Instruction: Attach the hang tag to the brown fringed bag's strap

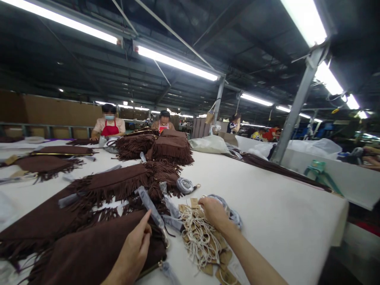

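Observation:
My left hand [135,247] is over a dark brown fringed bag [89,249], its index finger stretched out beside a plastic-wrapped strap [151,209] with a metal clasp. Its fingers are loosely apart and hold nothing I can see. My right hand [215,213] reaches over the far edge of a pile of brown paper tags with white strings [198,237]. Its fingertips are pinched together, and what they grip is hidden. Right beside that hand lies a coiled grey wrapped strap [236,217], partly covered by the hand and wrist.
More fringed brown pieces [115,180] lie on the white table [282,209], with a stack of fringed bags [172,146] farther back. Another coiled strap [184,185] lies nearby. Two people in red aprons are across the table. A metal post [297,107] rises on the right.

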Demonstrator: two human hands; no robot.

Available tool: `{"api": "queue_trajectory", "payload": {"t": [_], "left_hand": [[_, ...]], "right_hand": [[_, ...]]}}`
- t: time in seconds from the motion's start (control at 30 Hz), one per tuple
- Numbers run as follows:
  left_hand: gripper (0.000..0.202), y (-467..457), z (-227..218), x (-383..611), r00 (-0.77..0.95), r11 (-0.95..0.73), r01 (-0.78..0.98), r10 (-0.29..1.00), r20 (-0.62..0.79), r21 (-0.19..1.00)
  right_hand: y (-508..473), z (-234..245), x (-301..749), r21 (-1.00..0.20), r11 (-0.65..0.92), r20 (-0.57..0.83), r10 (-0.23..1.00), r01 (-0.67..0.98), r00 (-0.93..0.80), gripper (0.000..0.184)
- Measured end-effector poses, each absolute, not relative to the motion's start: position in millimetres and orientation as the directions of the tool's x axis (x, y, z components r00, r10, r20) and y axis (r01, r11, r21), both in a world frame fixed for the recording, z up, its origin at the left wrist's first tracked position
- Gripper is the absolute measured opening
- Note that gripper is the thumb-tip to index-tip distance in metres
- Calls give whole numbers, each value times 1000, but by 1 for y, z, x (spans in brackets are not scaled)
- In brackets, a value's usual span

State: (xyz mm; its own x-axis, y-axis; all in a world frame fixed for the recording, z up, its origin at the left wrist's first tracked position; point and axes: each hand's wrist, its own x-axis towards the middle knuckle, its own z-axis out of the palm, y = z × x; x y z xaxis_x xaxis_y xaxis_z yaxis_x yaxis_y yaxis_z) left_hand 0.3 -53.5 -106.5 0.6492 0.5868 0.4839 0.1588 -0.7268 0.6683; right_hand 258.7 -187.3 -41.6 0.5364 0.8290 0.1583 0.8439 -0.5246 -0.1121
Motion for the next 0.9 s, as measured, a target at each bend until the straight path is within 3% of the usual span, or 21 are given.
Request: {"api": "queue_trajectory", "payload": {"t": [0.13, 0.27, 0.4, 0.5, 0.7, 0.8, 0.9], "left_hand": [[54, -56, -104, -2, 648, -653, 115, 621, 442, 749], [52, -59, -102, -3, 667, -641, 90, 607, 432, 762], [47, -61, -102, -1, 674, -617, 133, 630, 386, 775], [39, -59, -106, 1, 669, -626, 123, 626, 402, 770], [28, -64, -92, 0, 685, -644, 45, 576, 446, 764], [26, -74, -75, -2, 720, -569, 31, 583, 376, 822], [29, -82, -70, 0, 735, -431, 7, 614, 287, 902]], "right_hand": [[-159, -54, 266, -54, -554, 87, 826, 831, 556, 22], [-146, -67, 275, -98, -567, 61, 817, 818, 574, 25], [-148, -71, 284, -261, -546, 87, 808, 796, 583, 21], [-155, -63, 291, -477, -488, 137, 780, 731, 610, 13], [-172, -23, 279, -920, -149, 104, 799, 362, 593, 18], [-178, -8, 259, -992, 21, 85, 840, 126, 536, 21], [-180, -1, 234, -992, 95, 44, 877, -83, 479, 23]]}}
